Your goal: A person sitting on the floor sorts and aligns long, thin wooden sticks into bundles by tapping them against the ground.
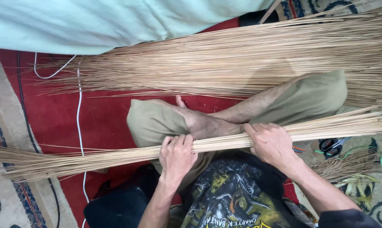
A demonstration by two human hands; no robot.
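Observation:
A long bundle of thin tan sticks (115, 155) lies across my crossed legs, running from the lower left to the right edge. My left hand (176, 155) grips it from above near the middle. My right hand (272, 142) is closed around the same bundle a little further right. Both hands hold the sticks just above my olive trousers (151, 122) and bare foot (201, 122).
A large loose heap of the same sticks (250, 59) spreads over the red carpet (102, 114) ahead of me. A pale green cloth (106, 21) covers the top. A white cable (78, 109) runs down the left. Scissors (332, 144) and green scraps (360, 181) lie at right.

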